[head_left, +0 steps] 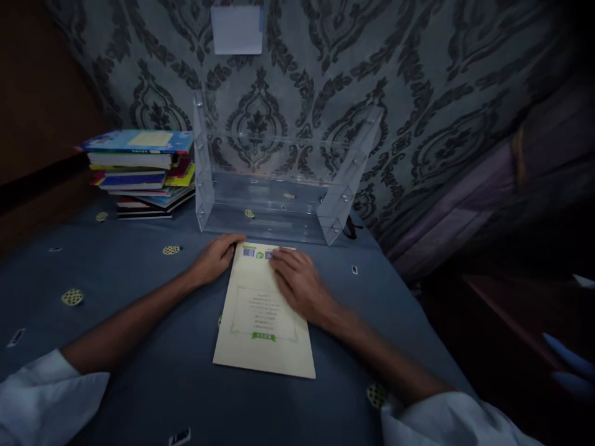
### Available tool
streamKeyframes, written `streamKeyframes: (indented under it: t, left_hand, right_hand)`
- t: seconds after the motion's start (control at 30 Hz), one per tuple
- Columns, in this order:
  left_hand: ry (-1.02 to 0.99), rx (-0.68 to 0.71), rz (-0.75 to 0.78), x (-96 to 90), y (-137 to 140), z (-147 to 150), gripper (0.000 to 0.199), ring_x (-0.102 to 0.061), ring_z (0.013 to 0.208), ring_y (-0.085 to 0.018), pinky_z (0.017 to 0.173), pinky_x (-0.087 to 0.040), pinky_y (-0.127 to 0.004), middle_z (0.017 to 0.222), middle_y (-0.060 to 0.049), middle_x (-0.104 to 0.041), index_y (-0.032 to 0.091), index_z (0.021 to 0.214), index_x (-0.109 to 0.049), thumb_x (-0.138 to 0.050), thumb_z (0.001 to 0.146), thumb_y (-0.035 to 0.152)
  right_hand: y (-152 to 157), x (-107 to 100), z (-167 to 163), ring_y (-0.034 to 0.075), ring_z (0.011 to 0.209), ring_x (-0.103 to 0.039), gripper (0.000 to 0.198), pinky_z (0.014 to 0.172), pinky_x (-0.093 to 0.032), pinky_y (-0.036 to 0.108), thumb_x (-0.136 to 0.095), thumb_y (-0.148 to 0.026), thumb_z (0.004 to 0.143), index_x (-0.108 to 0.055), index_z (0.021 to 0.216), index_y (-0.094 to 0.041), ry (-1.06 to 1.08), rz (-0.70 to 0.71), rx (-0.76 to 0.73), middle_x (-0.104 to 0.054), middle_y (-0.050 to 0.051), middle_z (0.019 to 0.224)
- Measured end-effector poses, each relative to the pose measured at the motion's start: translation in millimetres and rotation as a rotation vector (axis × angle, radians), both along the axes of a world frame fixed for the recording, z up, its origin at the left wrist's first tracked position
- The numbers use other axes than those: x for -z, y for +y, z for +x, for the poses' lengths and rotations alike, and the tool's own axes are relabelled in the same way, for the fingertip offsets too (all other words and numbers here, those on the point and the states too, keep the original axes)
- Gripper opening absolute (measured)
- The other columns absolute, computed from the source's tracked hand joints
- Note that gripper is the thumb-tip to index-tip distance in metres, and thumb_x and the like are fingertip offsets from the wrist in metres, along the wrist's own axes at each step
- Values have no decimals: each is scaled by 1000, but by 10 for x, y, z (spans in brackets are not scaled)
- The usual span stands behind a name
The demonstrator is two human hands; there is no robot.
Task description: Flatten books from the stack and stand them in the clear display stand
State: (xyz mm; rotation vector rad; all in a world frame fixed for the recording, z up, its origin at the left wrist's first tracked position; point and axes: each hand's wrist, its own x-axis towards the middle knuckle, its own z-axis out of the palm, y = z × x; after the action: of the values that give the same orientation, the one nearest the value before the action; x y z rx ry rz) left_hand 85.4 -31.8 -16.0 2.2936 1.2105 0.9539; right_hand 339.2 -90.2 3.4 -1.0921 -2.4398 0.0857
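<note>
A cream-coloured book (260,353) lies flat on the table, its cover upside down to me, with green print and a barcode at the far edge. My left hand (216,259) is at its far left corner, fingers bent round the far edge and thumb by the side. My right hand (302,285) rests flat across the upper right of the cover, fingers stretched out and close together, hiding part of that edge. Just beyond both hands stands a clear plastic rack (264,232) with see-through side panels and shelves.
A stack of books (139,176) stands left of the rack, a blue one on top. Blue cloth (153,396) with pineapple prints covers the table. Behind is a patterned wall (418,80) with a white plate (237,31). A dark object (352,229) lies by the rack's right foot.
</note>
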Motion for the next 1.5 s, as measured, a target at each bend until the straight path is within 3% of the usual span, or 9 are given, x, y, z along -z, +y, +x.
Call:
streamKeyframes:
  t: [0.13,0.3,0.5,0.67,0.97,1.2,1.37,1.5]
  left_hand:
    - [-61,-3,-32,22,8,-28,51,-66,114,-22,106,-48,-42,116,-7,-74,16,135,-52,-37,86,13]
    - [-77,-2,-56,22,11,-43,53,-67,111,-19,104,-50,-39,116,-7,-73,16,135,-50,-37,84,10]
    - [-68,-9,-62,30,23,-19,54,-69,109,-18,102,-52,-37,117,-9,-73,15,134,-49,-35,83,6]
    - [-34,-27,-74,-1,20,-14,54,-68,109,-19,102,-51,-38,116,-8,-74,13,133,-50,-36,81,6]
    - [88,-66,-59,-93,-32,7,43,-62,120,-24,108,-45,-43,118,-5,-74,16,128,-56,-40,88,12]
    - [156,-57,-26,-124,-72,3,42,-61,122,-25,107,-46,-45,121,-6,-73,17,128,-56,-39,90,13]
    - [157,-44,26,-103,-76,-2,40,-63,117,-25,104,-48,-43,118,-7,-74,16,124,-58,-38,90,14]
    - [150,-34,69,-71,-70,3,39,-64,114,-24,102,-49,-42,114,-7,-75,17,121,-60,-38,89,13]
  right_hand:
    - [-26,-135,-440,28,136,-51,37,115,-41,53,-41,-24,102,-62,132,-18,-81,-99,-280,-61,14,140]
    - [155,-113,-703,25,133,-54,35,118,-39,49,-43,-20,103,-64,130,-16,-76,-152,-343,-64,13,135]
    - [359,-72,-634,26,135,-53,38,118,-40,51,-40,-23,104,-62,135,-18,-13,-140,-291,-61,13,140]
    - [238,-21,-616,28,145,-42,43,120,-36,53,-39,-27,104,-56,142,-16,-35,-167,-287,-52,15,150]
    - [-539,-48,-520,22,150,-31,46,125,-28,44,-36,-28,107,-48,147,-9,-78,-261,-506,-44,15,155]
    - [-1064,-161,-496,19,150,-31,46,126,-25,40,-43,-27,105,-46,150,-15,-86,-389,-593,-42,10,157]
    - [-1021,-300,-403,15,150,-30,49,126,-24,34,-42,-31,106,-40,153,-15,-46,-451,-607,-39,10,159]
    - [-716,-238,-237,16,150,-29,50,127,-23,37,-38,-33,107,-35,156,-19,-16,-442,-482,-37,8,160]
